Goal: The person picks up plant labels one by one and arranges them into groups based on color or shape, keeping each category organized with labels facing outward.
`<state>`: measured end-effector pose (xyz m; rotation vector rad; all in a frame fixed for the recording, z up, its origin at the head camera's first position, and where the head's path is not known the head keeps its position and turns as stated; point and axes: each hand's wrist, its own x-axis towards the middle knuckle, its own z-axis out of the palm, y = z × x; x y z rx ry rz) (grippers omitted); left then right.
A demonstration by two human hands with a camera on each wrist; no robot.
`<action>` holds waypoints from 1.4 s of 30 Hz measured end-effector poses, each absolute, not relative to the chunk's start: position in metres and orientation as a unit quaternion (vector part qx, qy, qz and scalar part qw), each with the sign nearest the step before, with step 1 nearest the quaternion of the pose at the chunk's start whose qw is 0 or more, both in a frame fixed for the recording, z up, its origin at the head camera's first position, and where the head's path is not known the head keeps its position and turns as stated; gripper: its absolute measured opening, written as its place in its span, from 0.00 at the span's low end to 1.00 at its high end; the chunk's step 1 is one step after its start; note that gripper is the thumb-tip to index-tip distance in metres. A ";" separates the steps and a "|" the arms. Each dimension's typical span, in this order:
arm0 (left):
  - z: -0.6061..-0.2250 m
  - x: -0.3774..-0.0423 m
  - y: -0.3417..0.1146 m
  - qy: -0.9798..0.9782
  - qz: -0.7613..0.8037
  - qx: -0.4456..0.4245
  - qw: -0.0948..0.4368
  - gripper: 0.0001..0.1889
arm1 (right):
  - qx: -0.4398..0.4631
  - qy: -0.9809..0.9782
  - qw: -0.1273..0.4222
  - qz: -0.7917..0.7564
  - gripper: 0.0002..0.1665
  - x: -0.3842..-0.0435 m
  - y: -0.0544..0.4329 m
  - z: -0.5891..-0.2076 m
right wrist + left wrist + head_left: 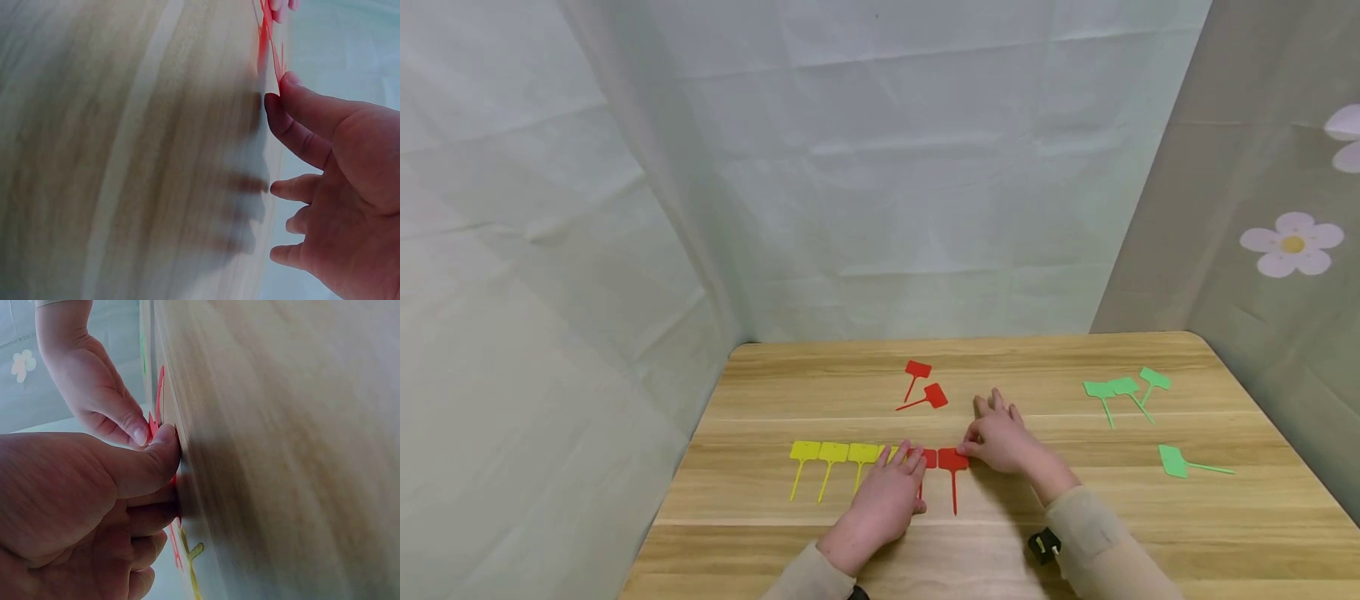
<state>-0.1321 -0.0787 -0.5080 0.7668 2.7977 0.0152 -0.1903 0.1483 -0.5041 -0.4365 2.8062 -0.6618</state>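
Along the table's front half runs a row of T-shaped plant labels, several yellow labels (pixel 805 451) on the left and two red ones on the right. My left hand (pixel 887 493) lies over the middle of the row. Its fingertips press on the inner red label (pixel 931 458) and reach the last yellow label, hiding part of both. At the row's right end, my right hand (pixel 1000 439) pinches the outer red label (pixel 953 460) by its head's right edge, between thumb and index finger. The other fingers (pixel 290 189) of this hand are spread over the table.
Behind the row lie two loose red labels (pixel 918 369). Several green labels (pixel 1101 390) are grouped at the back right, with another green label (pixel 1173 461) nearer the front. Cloth walls (pixel 925 208) stand around the wooden table (pixel 820 375).
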 end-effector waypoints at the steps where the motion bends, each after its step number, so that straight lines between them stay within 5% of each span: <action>1: -0.508 -0.132 -0.079 0.957 0.005 0.262 0.120 0.36 | -0.147 0.957 0.114 -0.224 0.12 -0.190 0.148 -0.504; 42: -0.507 -0.132 -0.079 0.958 0.001 0.265 0.112 0.35 | -0.147 0.959 0.113 -0.214 0.17 -0.188 0.147 -0.504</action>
